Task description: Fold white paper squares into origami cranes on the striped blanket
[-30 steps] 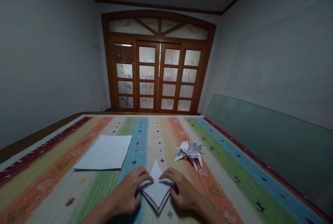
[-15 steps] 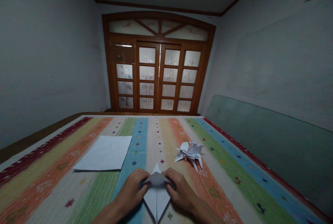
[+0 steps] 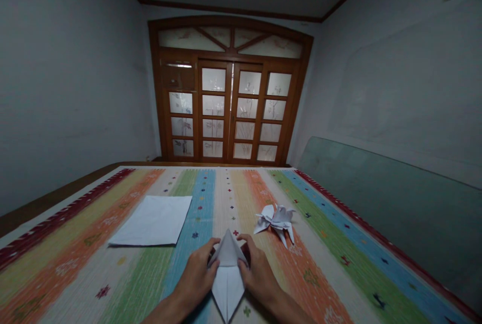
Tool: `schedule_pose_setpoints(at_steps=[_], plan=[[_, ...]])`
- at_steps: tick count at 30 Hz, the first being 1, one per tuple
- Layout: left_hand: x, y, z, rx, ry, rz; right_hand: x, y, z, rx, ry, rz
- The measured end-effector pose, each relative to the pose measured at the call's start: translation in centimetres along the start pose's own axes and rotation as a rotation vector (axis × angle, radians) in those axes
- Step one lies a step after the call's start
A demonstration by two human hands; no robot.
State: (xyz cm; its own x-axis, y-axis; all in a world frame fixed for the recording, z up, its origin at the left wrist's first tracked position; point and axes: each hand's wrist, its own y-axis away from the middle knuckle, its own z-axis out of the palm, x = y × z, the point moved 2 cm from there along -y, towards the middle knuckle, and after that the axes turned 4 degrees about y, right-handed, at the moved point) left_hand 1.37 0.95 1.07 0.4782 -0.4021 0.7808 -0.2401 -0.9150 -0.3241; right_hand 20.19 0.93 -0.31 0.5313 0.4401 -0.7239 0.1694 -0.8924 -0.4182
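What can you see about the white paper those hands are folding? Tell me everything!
The folded paper is white, thin-looking origami paper, creased into a long diamond with a centre seam. One point aims away from the person, the other toward them. It sits on the striped woven cover, held at its sides by the left hand and right hand.

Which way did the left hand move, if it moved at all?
Yes, it moved. The left hand shifted rightward, away from the flat white paper sheet and closer to the folded paper.
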Motion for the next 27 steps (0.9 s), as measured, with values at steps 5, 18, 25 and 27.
schedule_pose_setpoints(at_steps=[5, 18, 25, 27], plan=[[-0.14, 0.06, 0.40, 0.043, 0.019, 0.042, -0.18, 0.04, 0.30, 0.002, 0.015, -0.005], [0.14, 0.11, 0.68, 0.058, 0.108, 0.100, -0.14, 0.24, 0.69, 0.158, 0.087, -0.014], [-0.04, 0.07, 0.37, 0.056, 0.083, 0.066, -0.42, 0.27, 0.77, 0.066, 0.063, 0.010], [-0.04, 0.07, 0.31, 0.056, 0.080, 0.050, -0.46, 0.24, 0.74, 0.056, 0.047, 0.016]])
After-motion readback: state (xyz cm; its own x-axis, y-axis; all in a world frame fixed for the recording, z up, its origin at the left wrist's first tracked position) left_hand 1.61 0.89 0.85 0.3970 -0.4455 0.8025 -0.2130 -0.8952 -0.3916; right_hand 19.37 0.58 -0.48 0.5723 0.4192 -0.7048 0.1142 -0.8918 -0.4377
